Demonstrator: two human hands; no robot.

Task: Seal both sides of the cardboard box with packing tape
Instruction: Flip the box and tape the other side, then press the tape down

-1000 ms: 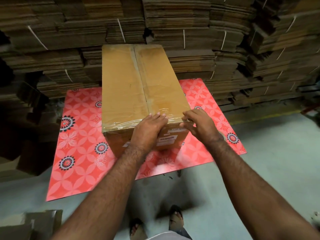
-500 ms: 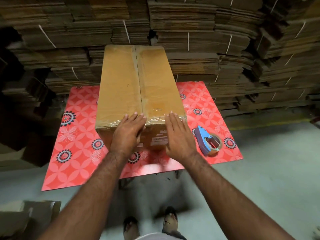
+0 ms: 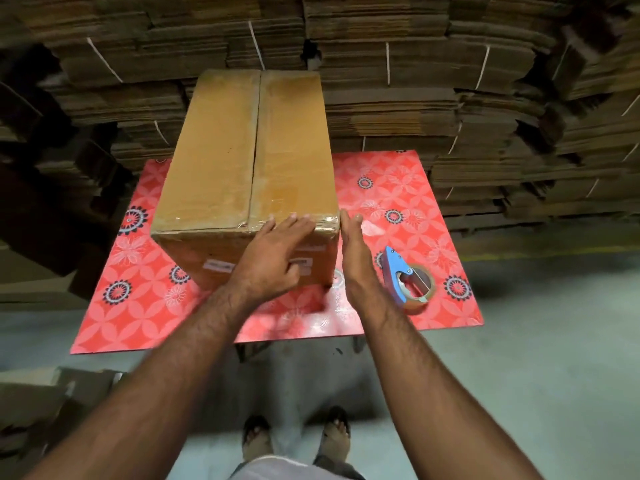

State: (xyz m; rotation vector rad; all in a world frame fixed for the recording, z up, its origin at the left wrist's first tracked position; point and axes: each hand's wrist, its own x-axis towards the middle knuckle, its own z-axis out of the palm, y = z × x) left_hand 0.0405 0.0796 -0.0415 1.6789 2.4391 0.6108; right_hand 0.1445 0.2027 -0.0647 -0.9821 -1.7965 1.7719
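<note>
**Pressing tape at the near end of a sealed box**

Standing behind everything, stacks of flattened cardboard bound with white strapping fill the far side of the view. In front of them a table covered by a red floral sheet rests on a grey floor. The cardboard box sits lengthwise on the sheet, its far end towards the stacks and its near end facing the person; clear tape runs along the centre seam of its top and wraps the near top edge.

The left hand lies flat against the near end face of the box, fingers straight and spread, their tips reaching the taped top edge close to the right corner. The right hand is held edge-on just beside the box's near right corner, fingers straight and together; whether it touches the cardboard cannot be told. Neither hand grips anything.

A blue tape dispenser carrying a roll of clear packing tape lies on the sheet just to the right of the right wrist, apart from the box. Two sandalled feet show at the bottom edge.
</note>
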